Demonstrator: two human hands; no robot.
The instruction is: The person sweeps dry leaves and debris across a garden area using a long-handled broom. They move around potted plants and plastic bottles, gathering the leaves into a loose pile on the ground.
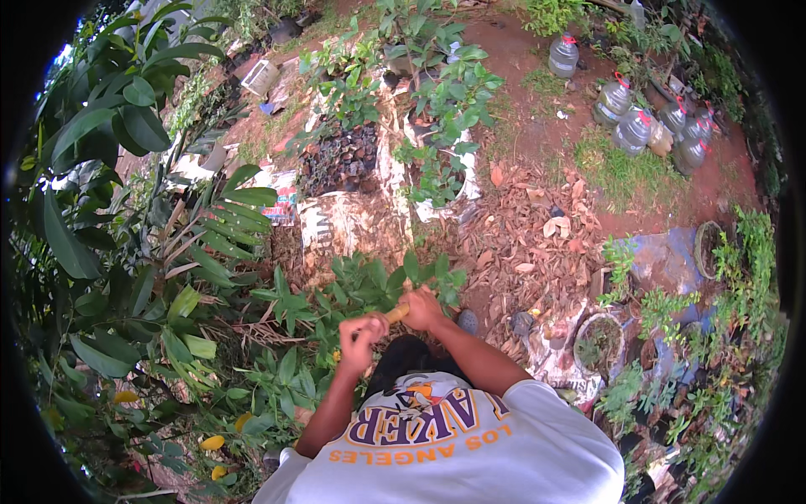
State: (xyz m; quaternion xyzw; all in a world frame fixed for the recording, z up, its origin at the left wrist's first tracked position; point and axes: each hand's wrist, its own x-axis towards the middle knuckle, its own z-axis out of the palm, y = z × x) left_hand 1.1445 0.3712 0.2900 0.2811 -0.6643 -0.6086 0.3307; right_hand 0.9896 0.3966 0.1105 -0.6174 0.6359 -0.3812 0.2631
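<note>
Just in front of my body, my right hand (pixel 423 308) grips a short yellowish-brown handle (pixel 398 313), which looks like wood or bamboo. At the handle's other end is my left hand (pixel 361 337), its fingers curled; it touches or lightly holds that end. Whatever tool part lies beyond the handle is hidden by my right hand and the leaves. A leafy green plant (pixel 371 277) stands directly beyond both hands, and more of its stems reach down past my left forearm.
Dense broad-leaved shrubs (pixel 88 264) fill the left. Dry leaves (pixel 529 246) cover soil ahead to the right. Several plastic water bottles (pixel 631 131) stand at the upper right. A round planter (pixel 598 343) sits right of my arm. Small black seedling bags (pixel 340 160) lie ahead beside potted plants.
</note>
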